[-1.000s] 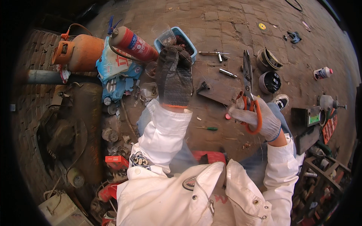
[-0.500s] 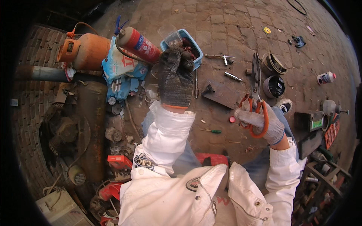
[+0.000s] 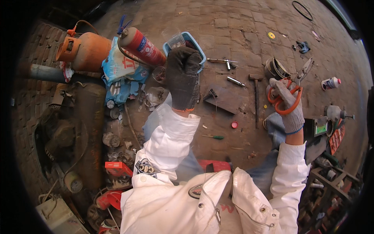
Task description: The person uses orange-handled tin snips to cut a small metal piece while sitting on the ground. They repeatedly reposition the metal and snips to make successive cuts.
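My left hand, in a black glove, is over the near side of a light-blue basin. Its fingers are curled closed, and whatever they grip is hidden. Dark reddish bits lie in the basin, and a clear plastic cup leans at its left rim. Off to the right, my right hand wears a pale grey glove and is closed around the orange handles of large scissors. Their blades point up and right, slightly apart. A round tin sits just beyond that hand, and a hammer lies to its left.
A red fire extinguisher, an orange gas cylinder and a blue-white sack crowd the left. A flat metal plate, a green-handled screwdriver and a white bottle lie on the brick floor. A cluttered rack stands lower right.
My right hand has carried the scissors to the right and away from me, turning the blades rightward, which uncovers the hammer. My left hand stays at the basin, with its fingers still curled.
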`<move>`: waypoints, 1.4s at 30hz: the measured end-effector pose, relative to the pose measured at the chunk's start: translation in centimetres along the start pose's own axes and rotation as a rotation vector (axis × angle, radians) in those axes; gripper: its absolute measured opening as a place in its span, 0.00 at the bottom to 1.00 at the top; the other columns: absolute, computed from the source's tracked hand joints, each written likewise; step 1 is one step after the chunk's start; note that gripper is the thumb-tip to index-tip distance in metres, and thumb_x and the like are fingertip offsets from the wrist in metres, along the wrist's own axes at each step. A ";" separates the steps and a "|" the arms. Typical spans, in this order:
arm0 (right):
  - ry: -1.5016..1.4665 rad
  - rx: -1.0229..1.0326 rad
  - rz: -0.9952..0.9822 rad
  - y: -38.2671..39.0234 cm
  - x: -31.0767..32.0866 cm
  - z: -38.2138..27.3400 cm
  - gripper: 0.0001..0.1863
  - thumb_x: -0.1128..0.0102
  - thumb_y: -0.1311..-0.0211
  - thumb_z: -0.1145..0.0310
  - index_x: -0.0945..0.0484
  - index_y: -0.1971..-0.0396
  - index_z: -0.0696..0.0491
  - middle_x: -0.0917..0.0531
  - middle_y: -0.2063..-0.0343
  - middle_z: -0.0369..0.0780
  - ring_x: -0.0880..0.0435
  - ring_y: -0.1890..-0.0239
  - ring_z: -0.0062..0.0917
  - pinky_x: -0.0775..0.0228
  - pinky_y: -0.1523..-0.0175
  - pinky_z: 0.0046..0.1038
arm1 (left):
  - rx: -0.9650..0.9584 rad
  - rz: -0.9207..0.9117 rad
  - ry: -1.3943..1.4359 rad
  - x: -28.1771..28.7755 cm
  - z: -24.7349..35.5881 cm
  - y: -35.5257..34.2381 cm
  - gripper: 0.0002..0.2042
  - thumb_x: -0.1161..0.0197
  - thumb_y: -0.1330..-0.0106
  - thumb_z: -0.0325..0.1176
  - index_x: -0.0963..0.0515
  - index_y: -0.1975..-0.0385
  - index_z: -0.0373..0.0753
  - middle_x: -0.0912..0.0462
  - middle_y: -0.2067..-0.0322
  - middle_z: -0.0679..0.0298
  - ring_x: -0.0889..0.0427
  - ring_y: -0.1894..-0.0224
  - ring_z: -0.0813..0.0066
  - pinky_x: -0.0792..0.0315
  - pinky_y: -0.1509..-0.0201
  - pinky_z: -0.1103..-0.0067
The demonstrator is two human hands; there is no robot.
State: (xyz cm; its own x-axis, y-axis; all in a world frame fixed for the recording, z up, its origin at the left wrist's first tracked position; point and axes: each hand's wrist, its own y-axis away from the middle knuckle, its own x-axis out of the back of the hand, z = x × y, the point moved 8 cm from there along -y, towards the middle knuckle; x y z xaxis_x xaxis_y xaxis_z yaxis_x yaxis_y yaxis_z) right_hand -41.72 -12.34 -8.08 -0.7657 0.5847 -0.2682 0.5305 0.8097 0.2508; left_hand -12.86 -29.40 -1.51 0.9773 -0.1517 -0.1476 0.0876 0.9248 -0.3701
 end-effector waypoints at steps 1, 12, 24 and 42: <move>0.082 0.051 -0.062 0.7 -1.0 -0.5 0.12 0.34 0.38 0.70 0.18 0.59 0.59 0.17 0.68 0.36 0.20 0.70 0.20 0.27 0.65 0.21 | -0.072 -0.031 -0.085 -0.8 0.2 0.4 0.05 0.37 0.37 0.23 0.24 0.64 0.37 0.21 0.69 0.66 0.22 0.64 0.76 0.27 0.56 0.80; 0.230 -0.119 -0.382 3.6 -11.1 5.4 0.15 0.26 0.48 0.64 0.19 0.66 0.57 0.18 0.74 0.33 0.25 0.75 0.13 0.34 0.73 0.20 | -0.227 -0.112 -0.189 -5.4 0.6 2.8 0.05 0.35 0.43 0.21 0.23 0.69 0.34 0.23 0.68 0.60 0.24 0.64 0.65 0.30 0.56 0.74; 0.134 -0.315 -0.303 4.9 -10.6 4.3 0.12 0.28 0.47 0.69 0.26 0.77 0.52 0.24 0.79 0.30 0.25 0.75 0.15 0.33 0.70 0.22 | 0.414 -0.181 0.161 -4.5 -3.2 2.8 0.08 0.39 0.34 0.28 0.23 0.57 0.33 0.22 0.62 0.64 0.25 0.63 0.82 0.28 0.61 0.83; 0.207 -0.205 -0.250 4.6 -8.2 1.5 0.10 0.32 0.44 0.69 0.26 0.74 0.53 0.24 0.78 0.33 0.27 0.77 0.17 0.35 0.72 0.21 | -0.642 -0.617 -0.628 -9.1 4.9 6.2 0.09 0.32 0.46 0.26 0.17 0.64 0.40 0.15 0.65 0.59 0.16 0.69 0.60 0.23 0.65 0.74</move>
State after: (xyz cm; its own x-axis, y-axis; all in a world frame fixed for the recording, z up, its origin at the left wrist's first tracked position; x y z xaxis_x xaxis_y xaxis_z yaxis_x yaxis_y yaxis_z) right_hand -32.44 -13.29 -6.15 -0.9306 0.3312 -0.1561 0.2505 0.8868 0.3883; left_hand -20.31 -20.58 1.99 0.7395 -0.1531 0.6556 0.6583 0.3682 -0.6566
